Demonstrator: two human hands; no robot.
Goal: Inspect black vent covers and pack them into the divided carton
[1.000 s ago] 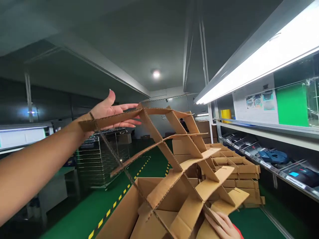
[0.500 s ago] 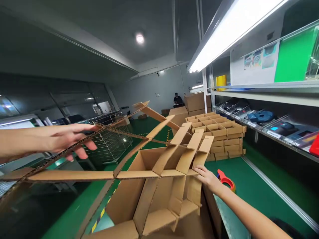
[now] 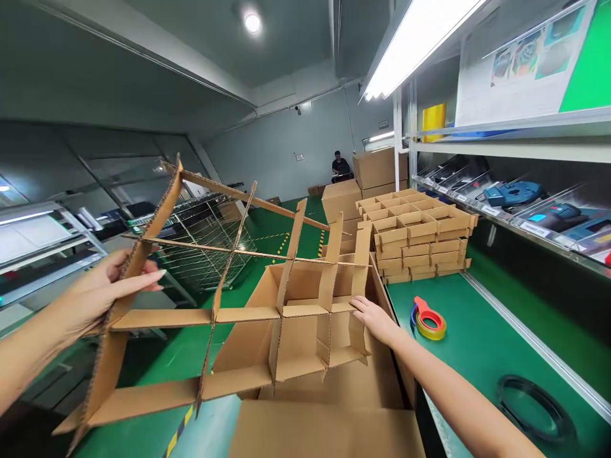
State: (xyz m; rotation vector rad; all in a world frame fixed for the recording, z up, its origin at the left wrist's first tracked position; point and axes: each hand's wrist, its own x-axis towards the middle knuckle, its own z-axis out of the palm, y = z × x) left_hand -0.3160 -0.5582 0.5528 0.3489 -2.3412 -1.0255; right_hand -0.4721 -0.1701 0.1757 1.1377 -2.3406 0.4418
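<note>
A slotted cardboard divider grid (image 3: pixel 252 315) hangs tilted and bowed in mid-view, its right part over an open cardboard carton (image 3: pixel 329 429) at 5 o'clock from its middle. At the grid's 9 o'clock, the left hand (image 3: pixel 126 283) pinches the outer strip, thumb on the near face and fingers curled behind. At 3 o'clock, the right hand (image 3: pixel 375 318) lays its fingers, close together, on the grid's right edge; its thumb is hidden, so whether it pinches cannot be told. From the right hand, a stack of assembled cardboard dividers (image 3: pixel 415 245) stands at 1 o'clock, a red tape dispenser (image 3: pixel 429 312) lies nearby at 3 o'clock, and a black coil (image 3: pixel 563 420) at 4 o'clock, all on the green work surface (image 3: pixel 461 366).
</note>
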